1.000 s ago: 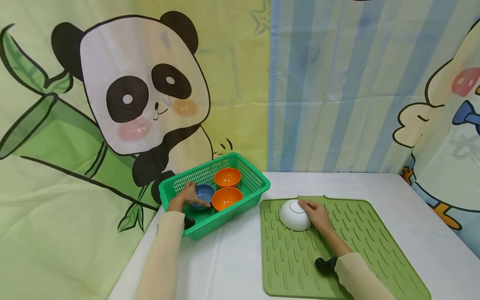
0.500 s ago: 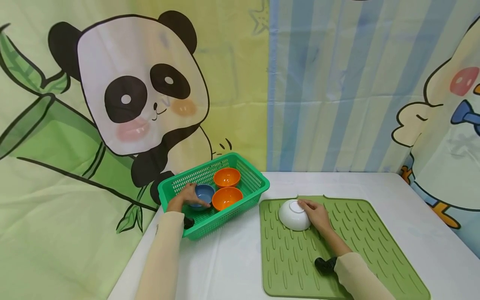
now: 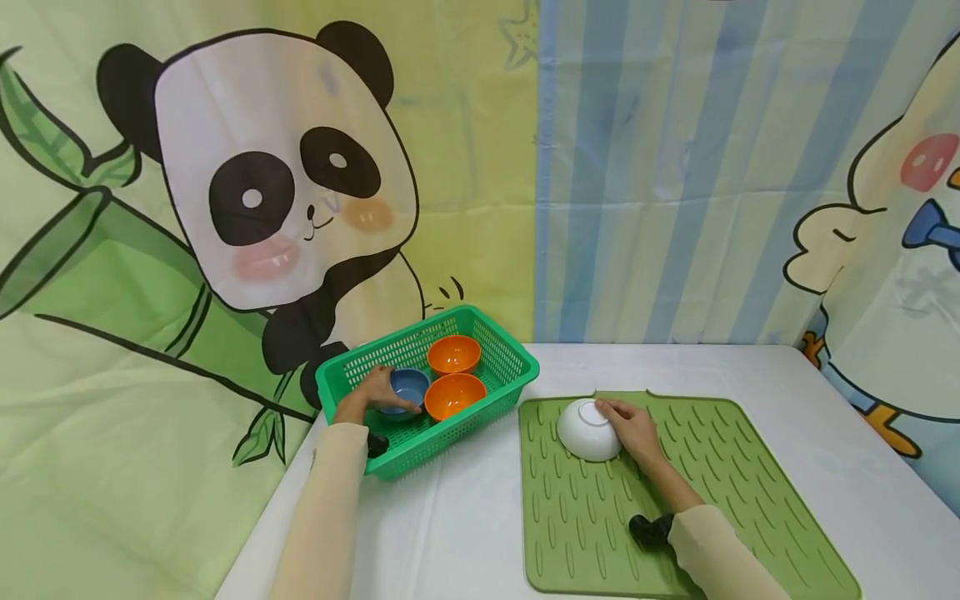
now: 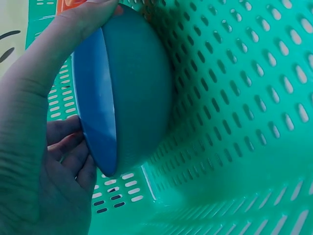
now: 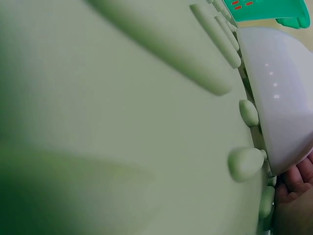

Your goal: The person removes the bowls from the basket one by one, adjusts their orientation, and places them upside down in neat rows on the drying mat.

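Observation:
My left hand (image 3: 377,390) reaches into a green basket (image 3: 442,446) and grips a small blue bowl (image 3: 407,385) at its rim. In the left wrist view, the thumb lies on one end of the blue bowl's rim (image 4: 139,93) and the fingers (image 4: 73,156) on the opposite side. Two orange bowls, a rear one (image 3: 453,353) and a front one (image 3: 454,395), sit mouth up beside it. On a green mat (image 3: 720,467), a white bowl (image 3: 581,437) stands upside down. My right hand (image 3: 636,431) holds its right side, with fingertips near the base ring; the right wrist view shows fingers (image 5: 296,178) at its rim.
Both the basket and the ridged mat stand on a white-covered table (image 3: 442,525), the basket back left and the mat to the right. Behind the table hangs a patterned curtain (image 3: 637,167). A dark camera mount (image 3: 651,532) sits at the right wrist.
The head view has shifted very slightly. Both hands and the bowls stay where they were.

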Demonstrator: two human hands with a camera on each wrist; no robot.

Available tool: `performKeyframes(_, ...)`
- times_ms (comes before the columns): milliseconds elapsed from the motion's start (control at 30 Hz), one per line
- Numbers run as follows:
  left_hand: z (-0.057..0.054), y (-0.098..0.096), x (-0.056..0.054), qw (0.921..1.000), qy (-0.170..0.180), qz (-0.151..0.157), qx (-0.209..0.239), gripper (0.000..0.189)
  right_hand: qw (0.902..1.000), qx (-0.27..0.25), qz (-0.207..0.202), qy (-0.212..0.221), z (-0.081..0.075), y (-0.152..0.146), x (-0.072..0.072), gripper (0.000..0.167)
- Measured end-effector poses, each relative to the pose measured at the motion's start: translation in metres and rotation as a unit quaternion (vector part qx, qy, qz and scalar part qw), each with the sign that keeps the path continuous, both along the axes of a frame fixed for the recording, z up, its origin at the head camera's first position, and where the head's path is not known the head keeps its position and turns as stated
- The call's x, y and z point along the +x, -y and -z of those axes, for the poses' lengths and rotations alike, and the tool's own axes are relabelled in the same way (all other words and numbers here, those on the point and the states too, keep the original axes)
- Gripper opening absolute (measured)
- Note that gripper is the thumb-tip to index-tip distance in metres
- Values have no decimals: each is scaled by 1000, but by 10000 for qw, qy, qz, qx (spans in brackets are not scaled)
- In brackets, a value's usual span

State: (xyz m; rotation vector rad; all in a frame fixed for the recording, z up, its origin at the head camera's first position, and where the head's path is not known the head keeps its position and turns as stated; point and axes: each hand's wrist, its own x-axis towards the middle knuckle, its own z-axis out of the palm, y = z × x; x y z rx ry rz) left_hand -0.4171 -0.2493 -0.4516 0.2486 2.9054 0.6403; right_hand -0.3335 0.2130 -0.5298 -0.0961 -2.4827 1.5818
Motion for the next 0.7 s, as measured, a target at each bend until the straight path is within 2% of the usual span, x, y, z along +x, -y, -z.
performKeyframes(467, -4, 1, 1, 10000, -14, -24, -82, 106, 10000, 28, 25, -6, -1, 0, 0, 62)
performKeyframes(700, -8, 0, 2, 9996, -138, -232, 118, 110, 9999, 58, 18, 90, -3, -1, 0, 64)
